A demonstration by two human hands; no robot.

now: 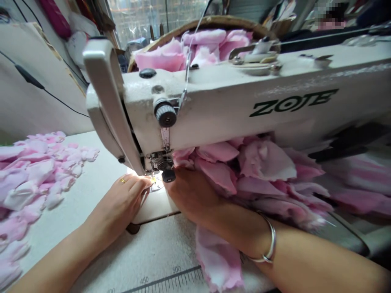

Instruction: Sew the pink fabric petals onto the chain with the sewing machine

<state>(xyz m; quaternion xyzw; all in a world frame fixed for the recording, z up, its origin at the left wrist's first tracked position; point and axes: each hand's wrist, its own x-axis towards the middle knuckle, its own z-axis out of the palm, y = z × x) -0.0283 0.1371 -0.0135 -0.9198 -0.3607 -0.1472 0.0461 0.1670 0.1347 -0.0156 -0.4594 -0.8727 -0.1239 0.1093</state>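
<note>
L hand (117, 201) is resting on the white sewing table (94, 179) w/ fingers together, tips reaching the presser foot (163, 162) of the ZOTE sewing machine (214, 110); can't tell if they're pinching anything. R hand (191, 193) is pressing on a bunch of frayed pink fabric petals (220, 171) just right of the foot, hands close but apart, fingers hidden. Silver bangle (269, 244) is sitting on R wrist. Another pink petal heap (33, 175) is lying at table's left, & a round basket (210, 21) is holding pink fabric behind the machine.
</note>
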